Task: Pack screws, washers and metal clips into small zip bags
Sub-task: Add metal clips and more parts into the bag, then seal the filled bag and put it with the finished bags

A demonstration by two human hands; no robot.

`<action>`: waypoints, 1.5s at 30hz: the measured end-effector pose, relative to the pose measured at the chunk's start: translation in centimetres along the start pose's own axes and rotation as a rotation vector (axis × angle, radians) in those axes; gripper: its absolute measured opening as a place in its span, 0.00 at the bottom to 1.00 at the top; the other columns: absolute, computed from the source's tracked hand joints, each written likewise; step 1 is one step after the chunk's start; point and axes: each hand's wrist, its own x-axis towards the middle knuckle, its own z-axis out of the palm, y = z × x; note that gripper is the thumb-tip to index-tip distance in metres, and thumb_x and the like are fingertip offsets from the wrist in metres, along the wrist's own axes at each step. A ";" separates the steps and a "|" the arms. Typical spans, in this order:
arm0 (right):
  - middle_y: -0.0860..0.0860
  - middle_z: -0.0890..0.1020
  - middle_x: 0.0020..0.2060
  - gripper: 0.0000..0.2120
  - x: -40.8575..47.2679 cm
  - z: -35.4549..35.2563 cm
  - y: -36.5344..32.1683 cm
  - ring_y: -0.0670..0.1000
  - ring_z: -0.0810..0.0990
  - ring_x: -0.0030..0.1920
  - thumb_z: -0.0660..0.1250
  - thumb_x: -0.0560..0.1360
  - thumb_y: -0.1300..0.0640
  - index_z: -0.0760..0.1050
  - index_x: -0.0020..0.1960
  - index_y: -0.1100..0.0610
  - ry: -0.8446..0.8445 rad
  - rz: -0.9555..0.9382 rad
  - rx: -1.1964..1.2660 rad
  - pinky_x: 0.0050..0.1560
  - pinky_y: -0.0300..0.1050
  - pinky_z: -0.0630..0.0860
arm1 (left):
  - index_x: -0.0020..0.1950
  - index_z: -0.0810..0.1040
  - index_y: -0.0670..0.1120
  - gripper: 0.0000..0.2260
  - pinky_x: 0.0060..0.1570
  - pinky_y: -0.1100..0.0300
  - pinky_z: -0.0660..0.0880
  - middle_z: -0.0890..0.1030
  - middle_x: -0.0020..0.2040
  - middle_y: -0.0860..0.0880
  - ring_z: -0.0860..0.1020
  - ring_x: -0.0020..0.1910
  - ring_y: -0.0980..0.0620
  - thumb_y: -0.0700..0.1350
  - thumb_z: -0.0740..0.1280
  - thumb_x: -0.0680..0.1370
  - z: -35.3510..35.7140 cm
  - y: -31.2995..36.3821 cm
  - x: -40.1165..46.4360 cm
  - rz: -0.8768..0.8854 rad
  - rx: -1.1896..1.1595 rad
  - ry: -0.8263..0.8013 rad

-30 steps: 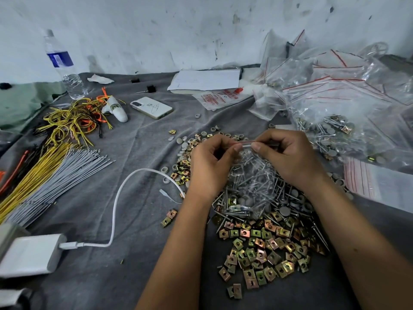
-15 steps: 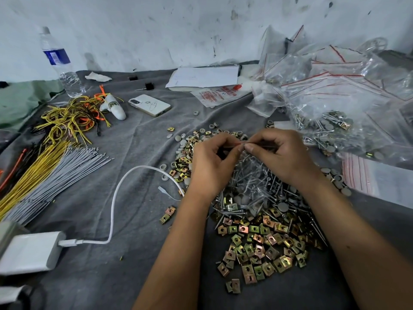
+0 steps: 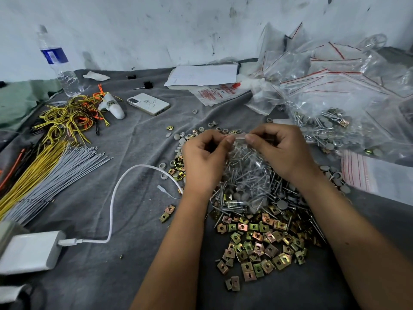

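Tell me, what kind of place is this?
Probably an informal home or small-workshop packing spot: loose metal clips and screws heaped on a grey cloth, filled zip bags piled against a scuffed wall.

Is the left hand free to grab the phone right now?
Probably not yet: the left hand pinches the zip bag together with the right hand. The path to the phone is open cloth.

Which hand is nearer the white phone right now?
Left. The left hand is right of and nearer than the phone; the right hand lies farther right, beyond the left.
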 end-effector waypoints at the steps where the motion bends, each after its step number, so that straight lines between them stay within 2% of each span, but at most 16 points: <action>1: 0.41 0.84 0.33 0.02 0.0 0.0 0.0 0.40 0.80 0.33 0.74 0.77 0.56 0.84 0.46 0.51 0.008 0.004 0.000 0.34 0.32 0.73 | 0.42 0.81 0.37 0.08 0.29 0.44 0.76 0.82 0.36 0.36 0.77 0.31 0.46 0.38 0.73 0.79 0.0 0.0 0.0 -0.015 -0.020 0.012; 3: 0.41 0.84 0.33 0.03 0.0 -0.1 -0.1 0.40 0.80 0.33 0.74 0.77 0.57 0.84 0.45 0.51 0.028 0.010 0.005 0.34 0.33 0.74 | 0.41 0.81 0.39 0.08 0.28 0.44 0.76 0.81 0.36 0.34 0.76 0.31 0.46 0.39 0.73 0.79 -0.1 0.0 0.1 -0.038 -0.046 0.020; 7: 0.48 0.85 0.35 0.01 0.2 -0.4 -0.2 0.49 0.82 0.33 0.74 0.75 0.56 0.85 0.44 0.51 0.042 0.012 0.037 0.34 0.45 0.77 | 0.44 0.84 0.43 0.08 0.29 0.59 0.75 0.84 0.34 0.44 0.79 0.31 0.52 0.43 0.71 0.81 0.0 0.1 0.2 -0.038 -0.066 -0.010; 10: 0.48 0.86 0.36 0.02 0.2 -0.9 -0.1 0.46 0.84 0.34 0.74 0.76 0.54 0.85 0.45 0.49 0.142 0.035 0.151 0.34 0.37 0.78 | 0.50 0.84 0.43 0.11 0.33 0.62 0.77 0.87 0.42 0.45 0.83 0.35 0.51 0.51 0.70 0.81 0.1 0.6 0.0 -0.068 -0.080 -0.140; 13: 0.48 0.86 0.36 0.03 0.3 -1.3 0.0 0.44 0.83 0.33 0.75 0.75 0.50 0.86 0.44 0.48 0.280 0.079 0.291 0.32 0.35 0.78 | 0.49 0.84 0.39 0.11 0.36 0.54 0.81 0.86 0.42 0.41 0.84 0.36 0.46 0.48 0.72 0.80 0.2 0.6 -0.2 -0.065 -0.045 -0.264; 16: 0.48 0.85 0.34 0.08 0.4 -1.6 0.3 0.44 0.81 0.31 0.76 0.73 0.45 0.86 0.44 0.49 0.333 0.104 0.328 0.31 0.36 0.76 | 0.44 0.83 0.40 0.09 0.37 0.44 0.82 0.85 0.38 0.40 0.84 0.35 0.40 0.42 0.70 0.82 0.2 0.4 -0.2 -0.020 0.083 -0.261; 20: 0.51 0.84 0.36 0.16 0.5 -1.4 0.7 0.48 0.78 0.32 0.72 0.75 0.43 0.84 0.49 0.57 0.239 0.146 0.364 0.31 0.39 0.75 | 0.42 0.81 0.47 0.10 0.29 0.46 0.80 0.84 0.34 0.44 0.82 0.30 0.43 0.43 0.68 0.84 0.4 0.5 -0.2 0.030 0.133 -0.116; 24: 0.49 0.84 0.36 0.27 0.0 -0.6 0.2 0.48 0.81 0.35 0.68 0.75 0.34 0.82 0.47 0.60 0.013 0.165 0.258 0.37 0.41 0.78 | 0.43 0.80 0.44 0.11 0.27 0.55 0.77 0.84 0.33 0.47 0.79 0.27 0.49 0.44 0.67 0.84 0.6 0.4 -0.1 0.049 0.056 0.026; 28: 0.54 0.86 0.38 0.09 -0.2 0.1 -0.2 0.58 0.84 0.39 0.71 0.77 0.47 0.86 0.46 0.51 0.016 0.144 0.139 0.40 0.54 0.82 | 0.44 0.80 0.46 0.10 0.29 0.52 0.77 0.84 0.35 0.47 0.81 0.30 0.47 0.46 0.66 0.85 0.8 0.2 -0.2 0.058 0.071 0.044; 30: 0.54 0.84 0.35 0.09 -0.3 0.2 -0.4 0.54 0.83 0.33 0.68 0.82 0.55 0.83 0.45 0.54 0.036 0.123 0.176 0.33 0.47 0.80 | 0.45 0.80 0.47 0.11 0.33 0.52 0.78 0.84 0.35 0.49 0.82 0.31 0.48 0.48 0.65 0.85 0.8 0.2 -0.2 0.057 0.092 0.041; 33: 0.53 0.82 0.33 0.12 -0.3 0.4 -0.9 0.52 0.82 0.29 0.62 0.85 0.55 0.78 0.43 0.51 0.105 0.078 0.128 0.27 0.40 0.76 | 0.44 0.80 0.49 0.13 0.32 0.50 0.75 0.78 0.31 0.55 0.76 0.29 0.49 0.51 0.64 0.86 1.1 0.4 -0.4 0.078 0.192 0.050; 35: 0.52 0.82 0.32 0.13 -0.4 0.6 -0.9 0.51 0.81 0.28 0.62 0.85 0.54 0.76 0.43 0.50 0.159 0.044 0.020 0.27 0.40 0.75 | 0.45 0.80 0.47 0.13 0.30 0.44 0.76 0.79 0.31 0.50 0.77 0.30 0.40 0.50 0.63 0.86 1.3 0.6 -0.5 0.075 0.202 0.036; 38: 0.48 0.79 0.29 0.11 -0.3 0.7 -0.7 0.43 0.77 0.27 0.63 0.84 0.53 0.76 0.43 0.52 0.211 0.016 -0.116 0.27 0.35 0.71 | 0.47 0.81 0.45 0.13 0.30 0.40 0.78 0.82 0.35 0.44 0.79 0.30 0.38 0.50 0.63 0.86 1.8 1.0 -0.8 0.069 0.170 -0.011; 40: 0.46 0.76 0.28 0.12 -0.1 0.5 -0.4 0.43 0.75 0.27 0.64 0.83 0.53 0.77 0.43 0.55 0.242 0.024 -0.169 0.27 0.37 0.71 | 0.45 0.81 0.45 0.11 0.31 0.48 0.79 0.82 0.35 0.46 0.80 0.31 0.43 0.47 0.66 0.85 2.4 1.3 -0.7 0.073 0.212 -0.016; 42: 0.47 0.77 0.30 0.13 0.2 -0.2 -0.1 0.43 0.73 0.28 0.64 0.83 0.52 0.78 0.44 0.58 0.289 0.041 -0.203 0.29 0.41 0.70 | 0.41 0.81 0.47 0.11 0.30 0.57 0.74 0.81 0.32 0.51 0.78 0.30 0.49 0.44 0.68 0.83 3.6 1.7 0.1 0.086 0.287 0.007; 45: 0.47 0.81 0.32 0.12 1.3 -2.5 0.2 0.43 0.77 0.30 0.66 0.83 0.52 0.81 0.46 0.58 0.379 0.080 -0.224 0.30 0.37 0.70 | 0.38 0.79 0.51 0.13 0.27 0.63 0.71 0.79 0.30 0.53 0.75 0.27 0.56 0.43 0.68 0.83 6.6 2.6 2.0 0.069 0.285 -0.013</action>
